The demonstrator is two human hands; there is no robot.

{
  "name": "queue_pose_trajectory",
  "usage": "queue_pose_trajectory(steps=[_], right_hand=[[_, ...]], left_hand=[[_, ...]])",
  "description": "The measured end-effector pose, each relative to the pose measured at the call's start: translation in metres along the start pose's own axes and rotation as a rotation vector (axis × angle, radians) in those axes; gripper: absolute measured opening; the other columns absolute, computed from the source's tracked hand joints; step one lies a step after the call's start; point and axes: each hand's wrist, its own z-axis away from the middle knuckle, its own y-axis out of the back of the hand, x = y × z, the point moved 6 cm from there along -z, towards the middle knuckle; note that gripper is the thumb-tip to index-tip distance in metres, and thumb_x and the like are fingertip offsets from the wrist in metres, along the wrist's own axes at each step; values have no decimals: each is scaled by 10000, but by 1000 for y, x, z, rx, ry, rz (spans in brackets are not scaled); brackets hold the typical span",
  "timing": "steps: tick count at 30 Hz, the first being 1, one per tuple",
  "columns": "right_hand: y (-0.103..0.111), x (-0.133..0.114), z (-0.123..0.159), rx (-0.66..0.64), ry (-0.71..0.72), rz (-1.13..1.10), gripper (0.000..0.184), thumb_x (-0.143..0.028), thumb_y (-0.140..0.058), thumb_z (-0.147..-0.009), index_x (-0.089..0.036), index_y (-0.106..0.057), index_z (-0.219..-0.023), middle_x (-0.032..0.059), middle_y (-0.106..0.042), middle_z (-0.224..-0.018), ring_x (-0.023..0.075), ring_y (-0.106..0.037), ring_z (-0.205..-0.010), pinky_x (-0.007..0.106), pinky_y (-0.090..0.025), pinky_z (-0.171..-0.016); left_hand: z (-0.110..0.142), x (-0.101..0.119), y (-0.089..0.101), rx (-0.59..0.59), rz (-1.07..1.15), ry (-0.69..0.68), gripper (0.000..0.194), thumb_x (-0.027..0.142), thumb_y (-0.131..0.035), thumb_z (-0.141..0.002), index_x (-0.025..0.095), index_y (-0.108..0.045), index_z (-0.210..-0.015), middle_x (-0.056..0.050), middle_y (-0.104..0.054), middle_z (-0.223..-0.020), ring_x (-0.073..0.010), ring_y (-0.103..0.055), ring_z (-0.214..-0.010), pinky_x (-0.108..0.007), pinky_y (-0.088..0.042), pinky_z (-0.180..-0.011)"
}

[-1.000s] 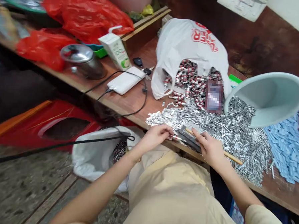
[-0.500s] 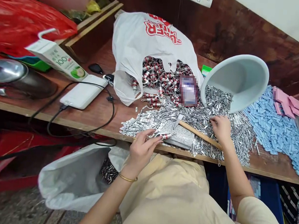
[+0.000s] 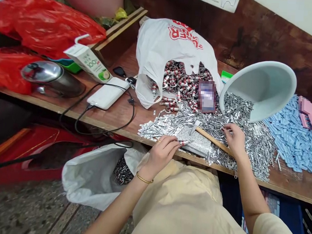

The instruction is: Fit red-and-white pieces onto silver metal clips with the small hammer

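From the torso (image 3: 193, 209), the left hand (image 3: 163, 154) at 11 o'clock pinches a red-banded fitting (image 3: 185, 142). A hammer (image 3: 213, 140) lies loose at 12. At 1, the right hand (image 3: 234, 140) is at the metal pieces (image 3: 261, 147), grip unclear. Picking one seems in hand; the next move likely calls for precise pinching.

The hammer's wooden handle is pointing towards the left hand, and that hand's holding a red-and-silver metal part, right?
Not quite: the head view shows the hammer's wooden handle pointing towards the right hand. The left hand does hold a red-and-silver metal part.
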Motion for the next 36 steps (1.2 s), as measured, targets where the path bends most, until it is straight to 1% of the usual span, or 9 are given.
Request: queue_pose_trajectory(steps=[2,5,7,10,16,25,28,32,36], right_hand=[[-12,-26,13,-42,40,-218,145,-311,-601,-932,-203,-699,-944,54,-740,-905,208,-676,-814,343,-516,-764],[-44,-78,29,-215,214,-376,153,-294,-571,-963,-222,-707,-959,48,-749,-928,203,-691,-851,343,-541,-784],[-65,-107,36,-292,344,-367,194,-239,-513,-990,-215,-705,-976,63,-745,-951,203,-686,-888,341,-541,-804],[-84,-128,39,-342,461,-235,226,-187,-485,-999,-196,-697,-920,76,-718,-890,205,-662,-840,323,-520,-752],[-86,-134,44,-339,591,-42,251,-150,-459,-1004,-181,-700,-937,97,-693,-912,216,-618,-854,318,-490,-754],[-90,-137,53,-317,654,225,297,-28,-419,-921,-173,-677,-899,102,-629,-880,234,-521,-807,342,-408,-717],[-90,-142,52,-327,697,243,289,-17,-422,-913,-170,-664,-872,99,-604,-854,237,-499,-800,348,-394,-711],[-89,-147,55,-367,834,235,292,-49,-408,-972,-168,-655,-873,91,-584,-832,232,-483,-790,351,-387,-711],[-87,-143,55,-335,879,173,332,-83,-364,-1013,-162,-675,-927,96,-618,-867,225,-500,-800,351,-407,-729]], left_hand=[[-1,-2,-3,-44,78,25,132,193,-563,-1000,196,-695,-1000,-63,-745,-985,-189,-688,-947,-371,-570,-879],[1,-3,-3,-60,139,37,118,211,-578,-997,193,-692,-1020,-62,-759,-988,-194,-703,-973,-382,-576,-904],[3,-4,-2,-59,143,48,105,213,-596,-987,188,-691,-1025,-64,-762,-994,-197,-705,-984,-384,-577,-913],[5,-4,-1,-59,142,81,118,213,-580,-996,184,-694,-1003,-66,-764,-995,-194,-706,-983,-379,-579,-909],[8,-4,-2,-2,146,97,132,208,-575,-1000,183,-701,-966,-54,-765,-952,-182,-699,-940,-359,-574,-869],[6,-4,-1,11,131,123,148,229,-582,-999,182,-710,-940,-48,-719,-850,-181,-636,-830,-347,-536,-779],[5,-3,-1,-8,120,132,180,242,-559,-1010,185,-711,-931,-49,-715,-850,-183,-632,-837,-350,-535,-785],[4,-1,-2,-55,71,119,214,238,-523,-1024,187,-721,-957,-48,-717,-850,-179,-623,-820,-343,-527,-779],[4,1,-2,-56,86,113,229,226,-518,-1023,185,-738,-973,-53,-719,-839,-173,-614,-794,-325,-521,-738]])
